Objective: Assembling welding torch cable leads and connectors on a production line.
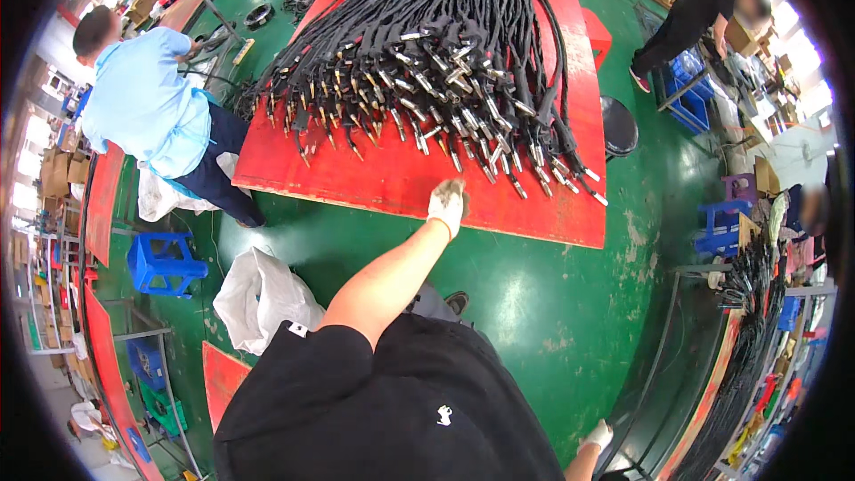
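Observation:
My left hand (448, 205), in a white glove with a greyish patch over the fingers, reaches forward over the near edge of a red tabletop (356, 174). Its fingers look loosely extended, with nothing visible in them. Just beyond it lies a large heap of black sleeved cables (445, 0), their ends toward me. Many of these ends carry silver metal connectors (468, 116); thinner brass-coloured tips (356, 150) show at the left. Low at the right, away from the table, hangs my gloved right hand (597, 436). Its fingers seem loosely apart, holding nothing I can see, near a metal frame.
A white woven sack (263, 298) and a blue stool (166, 263) stand on the green floor at left. A person in light blue (147, 98) works beyond them. A black round stool (618, 126) is right of the table. More black cables (744, 338) fill a right-hand bench.

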### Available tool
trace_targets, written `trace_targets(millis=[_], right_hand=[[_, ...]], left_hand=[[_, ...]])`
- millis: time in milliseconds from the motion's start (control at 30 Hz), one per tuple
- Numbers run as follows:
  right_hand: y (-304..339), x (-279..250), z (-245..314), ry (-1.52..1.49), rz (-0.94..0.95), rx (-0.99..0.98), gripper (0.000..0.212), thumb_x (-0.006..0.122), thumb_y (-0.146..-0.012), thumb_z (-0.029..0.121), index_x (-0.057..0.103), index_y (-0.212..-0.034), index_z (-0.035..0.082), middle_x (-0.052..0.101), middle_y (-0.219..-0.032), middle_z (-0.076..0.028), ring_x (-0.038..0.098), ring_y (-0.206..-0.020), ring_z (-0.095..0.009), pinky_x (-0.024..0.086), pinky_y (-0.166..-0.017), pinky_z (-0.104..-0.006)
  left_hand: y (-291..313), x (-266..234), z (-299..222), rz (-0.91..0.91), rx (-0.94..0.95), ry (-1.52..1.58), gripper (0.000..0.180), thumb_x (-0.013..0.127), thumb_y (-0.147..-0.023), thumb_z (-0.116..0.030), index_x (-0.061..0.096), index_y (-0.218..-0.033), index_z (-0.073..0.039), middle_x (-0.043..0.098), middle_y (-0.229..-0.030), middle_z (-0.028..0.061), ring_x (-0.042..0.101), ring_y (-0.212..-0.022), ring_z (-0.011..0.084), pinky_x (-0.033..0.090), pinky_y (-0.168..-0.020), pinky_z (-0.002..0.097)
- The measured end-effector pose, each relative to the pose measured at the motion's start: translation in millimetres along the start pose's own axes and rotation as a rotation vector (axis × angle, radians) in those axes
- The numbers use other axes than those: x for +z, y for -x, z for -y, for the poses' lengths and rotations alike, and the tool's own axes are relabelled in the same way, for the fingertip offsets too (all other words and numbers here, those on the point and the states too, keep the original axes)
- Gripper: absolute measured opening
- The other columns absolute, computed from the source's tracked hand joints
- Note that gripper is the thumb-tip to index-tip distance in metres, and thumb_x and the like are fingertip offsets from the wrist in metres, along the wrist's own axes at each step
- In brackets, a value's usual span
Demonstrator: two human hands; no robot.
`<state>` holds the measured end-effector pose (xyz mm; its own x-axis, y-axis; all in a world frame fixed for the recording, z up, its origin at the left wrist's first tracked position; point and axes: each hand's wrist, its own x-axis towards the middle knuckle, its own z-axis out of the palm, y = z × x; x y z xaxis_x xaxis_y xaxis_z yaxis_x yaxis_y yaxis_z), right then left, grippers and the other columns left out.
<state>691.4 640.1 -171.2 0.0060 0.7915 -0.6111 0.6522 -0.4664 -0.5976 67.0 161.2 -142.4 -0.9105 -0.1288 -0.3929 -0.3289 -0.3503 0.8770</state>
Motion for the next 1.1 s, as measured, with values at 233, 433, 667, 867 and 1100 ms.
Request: trace_targets(millis=[233,433,667,867,1100], right_hand=[[75.6,191.1,92.2,0.293,0.145,0.014,0.019,0.057,-0.089,0.018,0.055,-0.106,0.013,0.049,-0.074,-0.002,0.047,-0.063,-0.017,0.039,-0.054,-0.0374],[111.1,248.6,107.1,0.474,0.198,-0.543,0.021,0.062,-0.092,0.022,0.056,-0.105,0.006,0.062,-0.082,-0.006,0.057,-0.068,-0.021,0.048,-0.065,-0.0352],[317.8,451.3,221.0,0.219,1.018,-0.283,0.040,0.066,-0.093,0.016,0.054,-0.131,0.005,0.058,-0.087,-0.004,0.055,-0.065,-0.013,0.048,-0.057,-0.0289],[450.7,589.7,287.8,0.456,1.298,-0.465,0.027,0.063,-0.098,0.033,0.059,-0.111,0.009,0.068,-0.088,-0.002,0.053,-0.066,-0.008,0.041,-0.054,-0.0259],[472.3,707.4,317.1,0.417,1.364,-0.238,0.024,0.061,-0.100,0.029,0.057,-0.117,0.013,0.071,-0.097,-0.005,0.065,-0.077,-0.014,0.047,-0.059,-0.0296]], left_hand=[[-19.4,-149.2,97.6,-0.092,0.608,-0.397,0.009,0.059,-0.102,-0.019,0.062,-0.107,-0.013,0.069,-0.099,0.0057,0.064,-0.091,0.0179,0.055,-0.073,0.0370],[21.9,-138.2,-2.4,-0.216,-0.201,-0.172,0.025,0.058,-0.100,-0.030,0.064,-0.113,-0.010,0.066,-0.086,0.0080,0.062,-0.069,0.0185,0.055,-0.061,0.0346],[43.3,-188.7,-25.4,-0.335,-0.129,-0.102,0.031,0.056,-0.101,-0.031,0.065,-0.116,-0.005,0.063,-0.084,0.0072,0.057,-0.063,0.0150,0.054,-0.059,0.0318],[31.8,-201.7,-51.8,-0.315,-0.142,-0.147,0.029,0.059,-0.100,-0.032,0.066,-0.110,-0.006,0.061,-0.079,0.0047,0.055,-0.062,0.0127,0.051,-0.058,0.0303],[6.0,-217.4,-78.9,-0.281,-0.068,-0.133,0.026,0.062,-0.099,-0.031,0.064,-0.094,-0.006,0.057,-0.070,0.0014,0.052,-0.059,0.0111,0.042,-0.053,0.0291]])
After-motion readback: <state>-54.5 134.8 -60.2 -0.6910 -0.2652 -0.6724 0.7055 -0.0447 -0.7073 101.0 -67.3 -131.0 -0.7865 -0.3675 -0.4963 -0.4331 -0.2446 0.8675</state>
